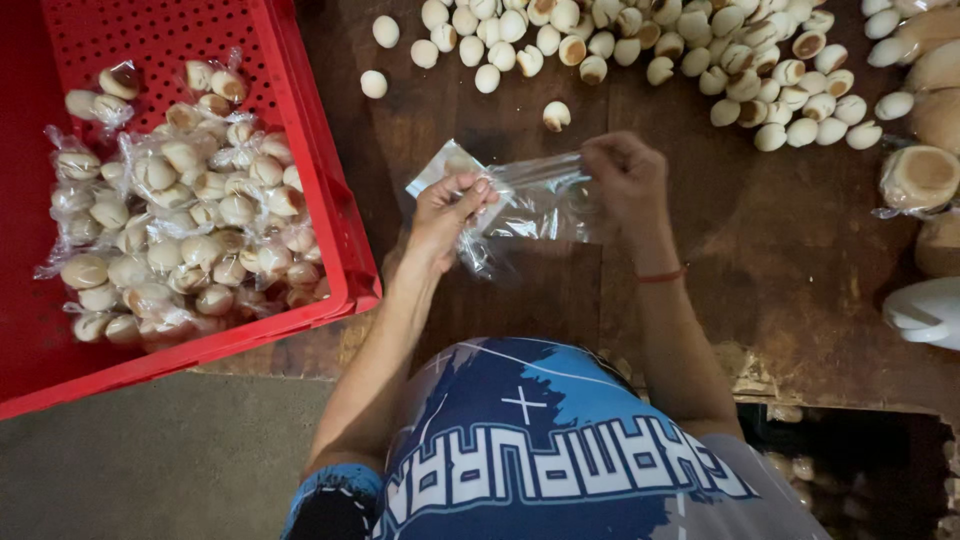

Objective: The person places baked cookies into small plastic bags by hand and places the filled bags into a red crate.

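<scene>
Currently both hands are stretching a small clear crinkled plastic bag (pixel 535 200) just above the dark worn wooden table (pixel 780 250): left hand (pixel 445 215) is pinching its near edge between thumb and fingertips, right hand (pixel 625 175) is gripping the far edge, likely spreading the mouth open. Loose round pale biscuits (pixel 700 50) are lying heaped beyond the bag, while the red perforated plastic crate (pixel 330 190) at left is holding many already bagged ones (pixel 180 230).
</scene>
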